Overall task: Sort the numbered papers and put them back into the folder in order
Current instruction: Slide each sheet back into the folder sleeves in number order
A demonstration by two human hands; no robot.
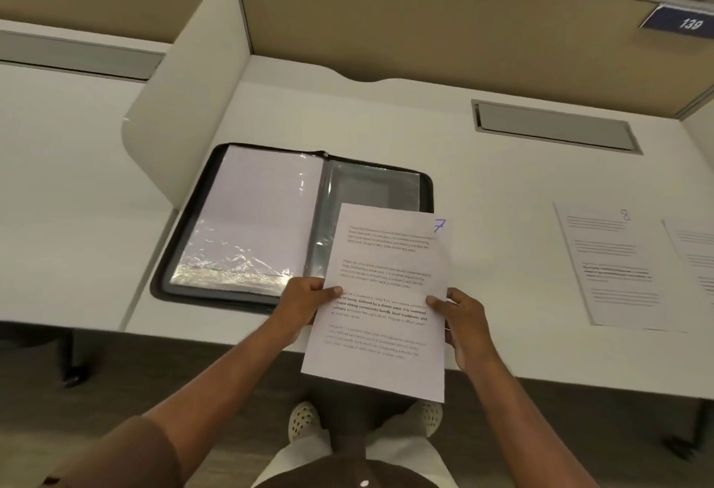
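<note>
Both hands hold a printed sheet marked 7 (380, 294) in blue at its top right corner, above the desk's front edge. My left hand (305, 306) pinches its left edge, thumb on top. My right hand (461, 323) pinches its right edge. Behind the sheet lies the open black zip folder (185, 255) with clear plastic sleeves; the left sleeve (255, 217) holds a white page, and the right sleeve (371, 188) looks grey and is partly covered by the sheet. A sheet marked 8 (614, 267) lies flat on the desk to the right.
Another printed sheet (695, 255) lies partly out of view at the right edge, beside sheet 8. A white divider panel (185, 101) stands left of the folder. A grey cable hatch (556, 126) is set in the white desk (483, 186) at the back right.
</note>
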